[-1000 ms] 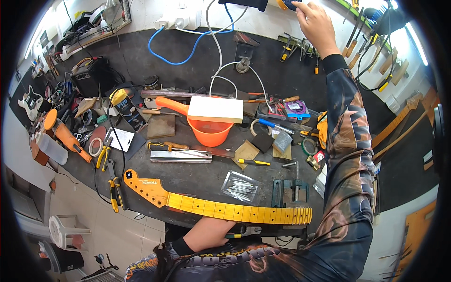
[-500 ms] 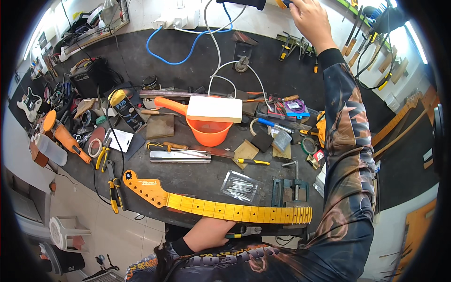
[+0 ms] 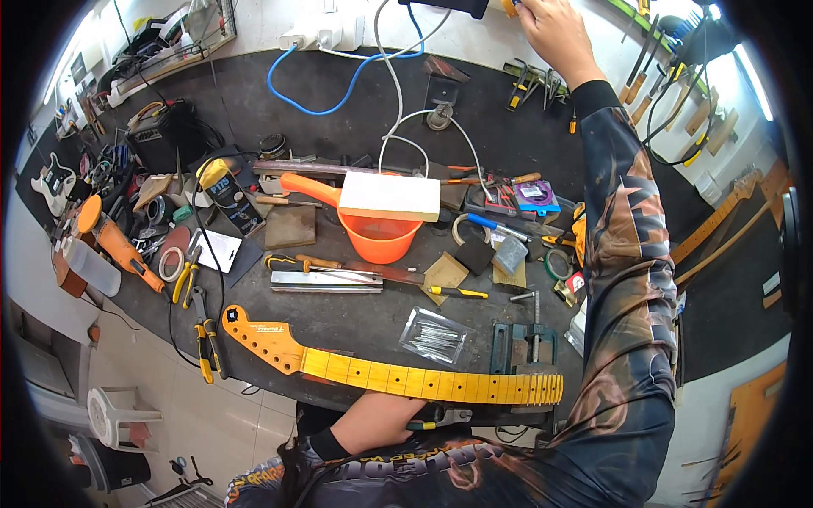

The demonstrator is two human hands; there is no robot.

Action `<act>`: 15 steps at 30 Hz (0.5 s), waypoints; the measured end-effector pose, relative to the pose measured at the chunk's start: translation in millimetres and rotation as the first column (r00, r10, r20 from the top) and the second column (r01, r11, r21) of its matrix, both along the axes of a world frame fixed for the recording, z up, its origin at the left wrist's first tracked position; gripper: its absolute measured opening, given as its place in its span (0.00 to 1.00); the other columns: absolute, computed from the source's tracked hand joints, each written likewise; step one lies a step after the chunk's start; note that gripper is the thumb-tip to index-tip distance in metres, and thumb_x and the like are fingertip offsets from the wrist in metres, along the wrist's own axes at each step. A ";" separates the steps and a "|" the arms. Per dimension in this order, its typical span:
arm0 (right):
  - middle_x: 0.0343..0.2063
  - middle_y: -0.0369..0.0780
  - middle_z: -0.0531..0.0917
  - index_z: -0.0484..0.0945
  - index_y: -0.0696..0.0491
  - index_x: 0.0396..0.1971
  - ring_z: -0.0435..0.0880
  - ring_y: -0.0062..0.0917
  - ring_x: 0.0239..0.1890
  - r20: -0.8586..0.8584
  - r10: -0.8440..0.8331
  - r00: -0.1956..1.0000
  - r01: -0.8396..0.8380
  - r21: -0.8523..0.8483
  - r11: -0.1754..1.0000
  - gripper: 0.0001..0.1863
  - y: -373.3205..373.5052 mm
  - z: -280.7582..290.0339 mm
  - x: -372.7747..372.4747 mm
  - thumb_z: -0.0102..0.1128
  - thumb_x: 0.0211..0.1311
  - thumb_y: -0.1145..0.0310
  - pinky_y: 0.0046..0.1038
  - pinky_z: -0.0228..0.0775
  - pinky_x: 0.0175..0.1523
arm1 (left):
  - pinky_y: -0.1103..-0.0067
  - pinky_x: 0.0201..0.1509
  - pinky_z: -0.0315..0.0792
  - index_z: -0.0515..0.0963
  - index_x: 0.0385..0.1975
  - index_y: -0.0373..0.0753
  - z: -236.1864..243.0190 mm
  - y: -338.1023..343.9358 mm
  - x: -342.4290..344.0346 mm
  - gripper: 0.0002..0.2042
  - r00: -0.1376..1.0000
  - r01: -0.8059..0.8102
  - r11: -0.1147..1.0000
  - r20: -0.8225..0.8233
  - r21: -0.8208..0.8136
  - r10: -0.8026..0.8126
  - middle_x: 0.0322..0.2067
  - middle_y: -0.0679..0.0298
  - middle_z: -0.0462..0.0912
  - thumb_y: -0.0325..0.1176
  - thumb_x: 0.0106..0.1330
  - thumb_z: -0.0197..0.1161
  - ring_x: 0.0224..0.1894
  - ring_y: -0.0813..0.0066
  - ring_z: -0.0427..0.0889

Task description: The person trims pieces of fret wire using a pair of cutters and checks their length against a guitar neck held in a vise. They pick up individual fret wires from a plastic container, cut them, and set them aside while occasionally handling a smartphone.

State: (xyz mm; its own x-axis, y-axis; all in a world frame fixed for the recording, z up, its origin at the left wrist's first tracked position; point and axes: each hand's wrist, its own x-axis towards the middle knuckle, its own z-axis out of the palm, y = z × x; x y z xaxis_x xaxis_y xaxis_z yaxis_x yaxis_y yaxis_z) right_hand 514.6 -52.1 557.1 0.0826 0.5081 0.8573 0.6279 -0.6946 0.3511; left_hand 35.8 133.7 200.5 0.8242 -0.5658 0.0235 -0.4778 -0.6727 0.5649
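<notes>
A yellow guitar neck (image 3: 364,372) with a fretted fingerboard lies along the bench's near edge, its headstock to the left. Just below it my left hand (image 3: 379,418) is closed around a pair of pliers (image 3: 449,417) with green-and-yellow handles. Part of those fingers is hidden under the neck. My right arm stretches far up to the wall, where my right hand (image 3: 556,34) is closed at the top edge on a small orange-and-dark thing (image 3: 509,7), mostly out of the picture. Thin metal strips in a clear bag (image 3: 435,335) lie beyond the neck.
A vise (image 3: 515,345) stands near the neck's right end. Pliers (image 3: 204,334) lie beside the headstock. Farther back are a steel beam (image 3: 326,283), a saw (image 3: 398,273) and an orange dipper (image 3: 381,241) with a white block (image 3: 389,196) across it. A cable hangs over the left side.
The whole view has shifted very slightly. My right hand has moved slightly left at the wall; my left hand, the pliers and the neck stay in place.
</notes>
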 end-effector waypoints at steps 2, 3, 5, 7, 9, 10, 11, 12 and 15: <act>0.42 0.46 0.86 0.87 0.47 0.57 0.85 0.48 0.52 -0.011 0.025 1.000 -0.024 0.011 1.000 0.14 -0.2 -0.9 -3.5 0.59 0.80 0.64 0.49 0.75 0.58 | 0.57 0.74 0.76 0.79 0.69 0.36 4.2 0.5 0.1 0.35 1.000 0.001 1.000 -0.012 -0.005 -0.001 0.66 0.47 0.84 0.33 0.58 0.79 0.70 0.43 0.82; 0.42 0.46 0.86 0.87 0.48 0.55 0.85 0.49 0.52 0.029 0.028 0.999 -0.029 0.035 0.999 0.13 -1.2 -3.1 -3.4 0.60 0.79 0.65 0.49 0.75 0.58 | 0.57 0.74 0.76 0.79 0.68 0.35 5.2 0.6 0.4 0.35 1.000 0.003 1.000 -0.024 -0.011 -0.003 0.65 0.47 0.85 0.33 0.58 0.79 0.70 0.43 0.82; 0.42 0.47 0.86 0.87 0.49 0.54 0.85 0.49 0.51 0.070 0.030 0.997 -0.034 0.059 0.998 0.12 -5.0 -4.7 -3.4 0.60 0.78 0.67 0.50 0.75 0.58 | 0.57 0.74 0.76 0.80 0.68 0.35 -2.0 -0.4 -0.2 0.34 0.996 0.000 1.000 -0.086 -0.001 0.000 0.65 0.48 0.85 0.33 0.58 0.79 0.69 0.43 0.82; 0.43 0.47 0.86 0.88 0.50 0.52 0.85 0.49 0.52 0.032 0.045 0.998 -0.047 0.056 0.997 0.11 -11.1 -5.1 -3.7 0.60 0.76 0.69 0.50 0.75 0.59 | 0.57 0.74 0.76 0.80 0.68 0.35 -3.5 -0.6 -0.8 0.34 0.989 -0.001 1.000 -0.148 0.012 0.003 0.65 0.48 0.85 0.33 0.58 0.80 0.69 0.43 0.83; 0.43 0.46 0.86 0.88 0.50 0.52 0.85 0.49 0.52 0.066 0.043 0.997 -0.045 0.043 0.998 0.11 -13.8 -9.4 -3.3 0.61 0.76 0.69 0.49 0.75 0.59 | 0.56 0.73 0.77 0.80 0.67 0.35 -0.6 -0.6 -1.3 0.34 0.988 -0.009 1.000 -0.156 -0.011 0.007 0.64 0.47 0.85 0.33 0.57 0.80 0.69 0.43 0.83; 0.43 0.46 0.86 0.88 0.50 0.51 0.84 0.49 0.53 0.099 0.043 0.994 -0.046 0.028 0.999 0.11 -15.2 -10.6 -3.1 0.61 0.75 0.70 0.49 0.75 0.59 | 0.56 0.73 0.77 0.80 0.67 0.35 0.0 -0.7 -1.0 0.34 0.988 -0.007 1.000 -0.155 -0.010 0.005 0.64 0.47 0.85 0.33 0.57 0.80 0.69 0.43 0.83; 0.43 0.46 0.86 0.88 0.50 0.51 0.84 0.49 0.53 0.100 0.041 0.994 -0.044 0.030 0.999 0.11 -17.0 -11.4 -2.9 0.61 0.75 0.70 0.49 0.75 0.59 | 0.56 0.73 0.76 0.80 0.67 0.35 0.3 -0.7 -0.7 0.34 0.991 -0.009 1.000 -0.137 -0.014 0.007 0.64 0.47 0.85 0.33 0.57 0.80 0.68 0.43 0.83; 0.43 0.46 0.86 0.89 0.50 0.51 0.84 0.48 0.53 0.088 0.018 0.996 -0.021 0.024 1.000 0.11 -16.9 -12.7 -4.9 0.61 0.75 0.70 0.49 0.75 0.60 | 0.56 0.73 0.76 0.81 0.67 0.34 0.6 -0.7 -1.2 0.34 0.993 -0.012 1.000 -0.120 -0.018 0.010 0.64 0.47 0.85 0.33 0.57 0.80 0.68 0.43 0.83; 0.44 0.46 0.86 0.90 0.49 0.52 0.84 0.48 0.54 0.041 -0.016 0.999 0.015 0.019 1.000 0.12 -15.5 -12.5 -7.5 0.62 0.74 0.70 0.48 0.75 0.60 | 0.57 0.65 0.83 0.77 0.69 0.38 -1.9 -0.7 -2.3 0.34 0.999 -0.025 0.996 -0.043 -0.082 0.022 0.61 0.46 0.87 0.27 0.58 0.75 0.62 0.42 0.87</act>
